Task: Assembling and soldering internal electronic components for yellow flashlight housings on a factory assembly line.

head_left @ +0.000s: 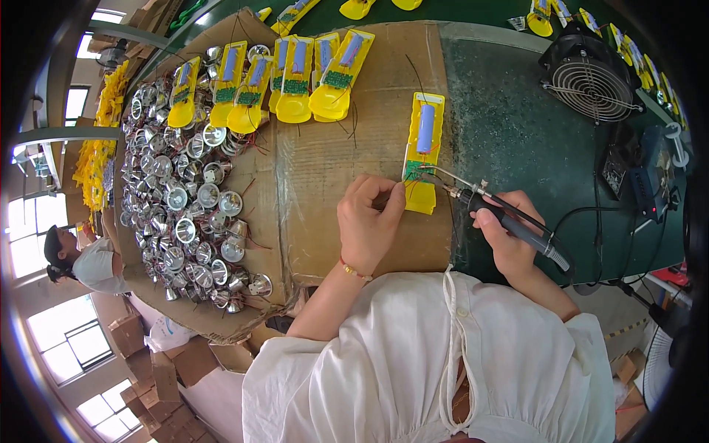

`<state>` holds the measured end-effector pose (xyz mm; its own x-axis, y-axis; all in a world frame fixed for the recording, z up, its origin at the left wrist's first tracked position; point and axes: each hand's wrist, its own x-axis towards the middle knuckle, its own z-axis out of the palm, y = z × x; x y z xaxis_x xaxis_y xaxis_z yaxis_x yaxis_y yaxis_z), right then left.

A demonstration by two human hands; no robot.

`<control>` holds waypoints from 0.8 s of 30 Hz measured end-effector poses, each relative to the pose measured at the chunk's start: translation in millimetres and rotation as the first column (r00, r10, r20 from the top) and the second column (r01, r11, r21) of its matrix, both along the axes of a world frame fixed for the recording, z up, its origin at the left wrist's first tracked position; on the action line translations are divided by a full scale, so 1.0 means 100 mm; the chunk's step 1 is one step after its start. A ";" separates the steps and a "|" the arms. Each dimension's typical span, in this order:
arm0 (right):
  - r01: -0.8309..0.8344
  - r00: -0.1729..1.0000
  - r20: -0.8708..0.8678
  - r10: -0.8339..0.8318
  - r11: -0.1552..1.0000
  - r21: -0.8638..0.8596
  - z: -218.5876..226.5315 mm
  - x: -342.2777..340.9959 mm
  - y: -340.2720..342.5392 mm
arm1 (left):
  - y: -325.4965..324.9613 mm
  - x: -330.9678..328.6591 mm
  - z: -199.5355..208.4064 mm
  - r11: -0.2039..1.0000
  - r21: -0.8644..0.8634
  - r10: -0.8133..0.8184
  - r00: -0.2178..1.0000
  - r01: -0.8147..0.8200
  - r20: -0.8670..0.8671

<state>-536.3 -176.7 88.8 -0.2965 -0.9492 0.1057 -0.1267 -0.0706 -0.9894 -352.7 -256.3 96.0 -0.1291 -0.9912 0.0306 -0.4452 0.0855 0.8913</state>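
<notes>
A yellow plastic housing [422, 198] lies on the cardboard, with a blue cylindrical battery [426, 129] and a small green circuit board [418, 170] in it. My left hand [371, 214] is closed in a pinch beside the board, apparently on a thin wire at its lower left edge; the fingertips partly hide it. In my right hand [511, 235] is a soldering iron [509, 221] with a thin metal feed tube [450, 175] along it. Its tip points left at the circuit board; whether they touch I cannot tell.
Many silver reflector cups [185, 230] with wires are heaped on the left. Several similar yellow housings [293, 107] lie along the back of the cardboard sheet [354, 244]. A caged fan [591, 88] and a blue box-shaped unit [653, 173] stand right; cables trail there. Another person [92, 262] is at far left.
</notes>
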 end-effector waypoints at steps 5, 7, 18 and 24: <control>0.008 0.988 0.153 -0.021 0.997 0.083 -0.02 0.02 -0.03 | -0.01 0.02 -0.01 1.000 -0.014 -0.019 1.000 0.019 0.012; 0.018 0.985 0.168 -0.033 0.996 0.091 0.00 0.03 -0.02 | -0.01 0.03 -0.03 1.000 -0.012 -0.025 1.000 0.025 0.003; 0.133 0.969 0.217 -0.121 0.990 -0.044 0.01 -0.05 0.06 | -0.02 0.02 0.02 1.000 -0.005 -0.029 1.000 0.029 0.002; 0.144 0.975 0.173 -0.138 0.989 -0.024 -0.03 -0.20 0.08 | -0.05 0.05 -0.03 1.000 -0.012 -0.007 0.998 0.008 0.064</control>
